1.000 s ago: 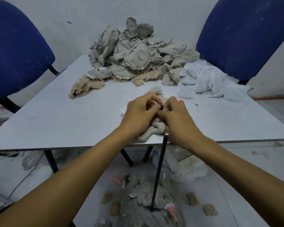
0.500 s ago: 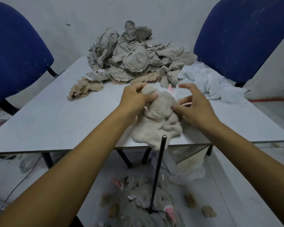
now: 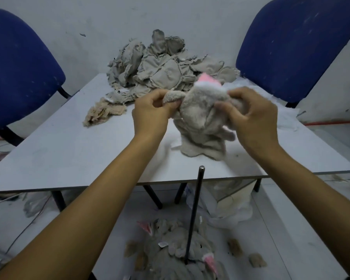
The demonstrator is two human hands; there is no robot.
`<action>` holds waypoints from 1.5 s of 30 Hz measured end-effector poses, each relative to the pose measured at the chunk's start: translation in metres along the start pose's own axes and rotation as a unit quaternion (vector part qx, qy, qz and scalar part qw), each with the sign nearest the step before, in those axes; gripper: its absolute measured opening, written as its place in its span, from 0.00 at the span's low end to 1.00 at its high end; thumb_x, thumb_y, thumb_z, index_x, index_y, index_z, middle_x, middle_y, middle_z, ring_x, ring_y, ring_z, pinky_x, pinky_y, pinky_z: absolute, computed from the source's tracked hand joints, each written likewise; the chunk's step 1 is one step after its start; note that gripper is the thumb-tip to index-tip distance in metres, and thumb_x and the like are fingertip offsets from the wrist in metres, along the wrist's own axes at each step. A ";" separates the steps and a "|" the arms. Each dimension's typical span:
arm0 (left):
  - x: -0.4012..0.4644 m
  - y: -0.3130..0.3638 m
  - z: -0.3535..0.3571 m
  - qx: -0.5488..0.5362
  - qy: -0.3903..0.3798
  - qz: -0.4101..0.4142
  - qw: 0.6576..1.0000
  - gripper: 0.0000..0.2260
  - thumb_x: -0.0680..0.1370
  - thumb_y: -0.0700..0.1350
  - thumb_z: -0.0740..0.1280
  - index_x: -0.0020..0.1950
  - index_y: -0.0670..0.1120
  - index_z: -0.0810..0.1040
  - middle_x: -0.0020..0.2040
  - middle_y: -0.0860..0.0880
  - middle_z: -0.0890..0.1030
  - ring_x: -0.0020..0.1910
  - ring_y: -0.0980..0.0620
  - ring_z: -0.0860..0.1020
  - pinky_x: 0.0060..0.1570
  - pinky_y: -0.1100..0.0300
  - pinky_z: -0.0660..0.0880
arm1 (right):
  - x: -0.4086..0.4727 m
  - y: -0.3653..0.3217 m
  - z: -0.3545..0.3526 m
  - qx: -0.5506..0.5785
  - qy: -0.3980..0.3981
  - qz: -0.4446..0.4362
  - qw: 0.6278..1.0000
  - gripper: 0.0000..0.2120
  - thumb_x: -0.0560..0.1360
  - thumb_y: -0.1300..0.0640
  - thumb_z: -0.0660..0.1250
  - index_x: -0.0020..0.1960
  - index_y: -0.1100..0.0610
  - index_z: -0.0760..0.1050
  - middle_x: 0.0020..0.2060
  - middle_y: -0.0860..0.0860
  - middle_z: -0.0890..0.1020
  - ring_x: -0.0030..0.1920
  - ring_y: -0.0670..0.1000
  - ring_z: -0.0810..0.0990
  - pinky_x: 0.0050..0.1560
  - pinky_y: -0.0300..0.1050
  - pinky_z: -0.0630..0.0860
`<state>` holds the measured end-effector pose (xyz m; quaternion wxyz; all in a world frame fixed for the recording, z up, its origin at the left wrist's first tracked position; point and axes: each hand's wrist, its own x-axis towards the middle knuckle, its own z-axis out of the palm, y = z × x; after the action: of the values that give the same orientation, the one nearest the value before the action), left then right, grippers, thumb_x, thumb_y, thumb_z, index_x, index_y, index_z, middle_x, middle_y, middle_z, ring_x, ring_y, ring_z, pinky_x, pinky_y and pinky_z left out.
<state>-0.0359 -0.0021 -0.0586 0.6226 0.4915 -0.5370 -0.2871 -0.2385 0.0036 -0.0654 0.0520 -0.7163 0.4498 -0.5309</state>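
Holding up the floppy beige plush toy skin with a pink ear (image 3: 200, 120) over the white surface (image 3: 69, 150), bottom edge down on it. Pinching a fuzzy flap on its left with the left grip (image 3: 150, 116); clamping its right side with the right grip (image 3: 253, 118), fingers curled into the fur. Just beyond, passing a heap of grey-beige fabric pieces (image 3: 162, 71); nearer, skirting an upright thin black metal rod (image 3: 196, 201).

Your right hand (image 3: 253, 120) covers the 3 o'clock side of the beige plush toy skin (image 3: 198, 118), and its pink ear tip at 12 o'clock is blurred. The skin hides the near edge of the grey-beige heap of fabric pieces (image 3: 166, 67). The left-side blue padded chair (image 3: 18, 73) at 10 o'clock and the right-side blue padded chair (image 3: 291, 41) at 2 o'clock run off the frame. The foot of the thin black metal rod (image 3: 195, 209) is buried in the floor pile of plush skins (image 3: 174, 247), which is cut off at 6 o'clock.
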 end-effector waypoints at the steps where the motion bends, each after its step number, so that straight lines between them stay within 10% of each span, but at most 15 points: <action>1: 0.000 0.002 -0.001 -0.009 0.007 0.016 1.000 0.10 0.72 0.36 0.74 0.44 0.51 0.84 0.41 0.52 0.85 0.44 0.50 0.84 0.53 0.45 0.81 | 0.005 -0.003 -0.001 -0.005 0.007 -0.011 1.000 0.09 0.75 0.52 0.72 0.52 0.56 0.81 0.44 0.45 0.80 0.42 0.43 0.75 0.46 0.33 0.73; 11: -0.003 0.020 -0.007 -0.043 0.000 0.084 0.996 0.08 0.74 0.35 0.73 0.44 0.48 0.82 0.40 0.50 0.83 0.42 0.51 0.82 0.47 0.48 0.82 | 0.016 -0.015 -0.010 0.037 -0.019 0.030 0.999 0.03 0.78 0.53 0.69 0.51 0.48 0.78 0.44 0.47 0.82 0.44 0.52 0.80 0.48 0.55 0.79; 18: 0.001 0.035 -0.020 -0.112 -0.050 0.100 0.987 0.01 0.74 0.38 0.70 0.42 0.41 0.81 0.31 0.49 0.77 0.25 0.51 0.73 0.23 0.61 0.71 | 0.018 -0.030 -0.024 0.203 0.015 -0.008 0.979 0.04 0.78 0.53 0.68 0.46 0.51 0.80 0.37 0.39 0.82 0.40 0.41 0.80 0.41 0.36 0.76; 29: -0.002 -0.011 -0.022 0.122 -0.102 0.052 0.986 0.05 0.75 0.46 0.67 0.43 0.49 0.82 0.39 0.52 0.83 0.41 0.55 0.80 0.41 0.58 0.75 | 0.003 -0.003 0.007 0.134 -0.119 0.116 0.977 0.10 0.79 0.55 0.65 0.42 0.51 0.81 0.32 0.47 0.82 0.32 0.46 0.81 0.32 0.39 0.78; 34: 0.007 -0.055 -0.010 0.278 -0.152 0.026 0.948 0.08 0.78 0.43 0.67 0.56 0.49 0.82 0.58 0.49 0.80 0.57 0.53 0.77 0.61 0.56 0.72 | -0.004 0.022 0.065 -0.050 -0.303 0.066 0.949 0.06 0.78 0.55 0.67 0.51 0.48 0.82 0.43 0.43 0.79 0.45 0.47 0.79 0.43 0.38 0.70; 45: 0.120 -0.119 0.029 0.438 -0.197 0.063 0.875 0.25 0.78 0.44 0.64 0.74 0.44 0.67 0.75 0.45 0.65 0.73 0.44 0.64 0.71 0.49 0.65 | 0.083 0.089 0.172 -0.218 -0.248 -0.018 0.944 0.24 0.79 0.57 0.62 0.74 0.58 0.66 0.74 0.59 0.65 0.74 0.61 0.61 0.70 0.56 0.63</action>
<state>-0.0121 -0.1587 -0.1234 0.2418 0.6124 -0.7490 -0.0741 -0.1493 -0.1764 -0.1295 -0.0050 -0.8272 0.5141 -0.2267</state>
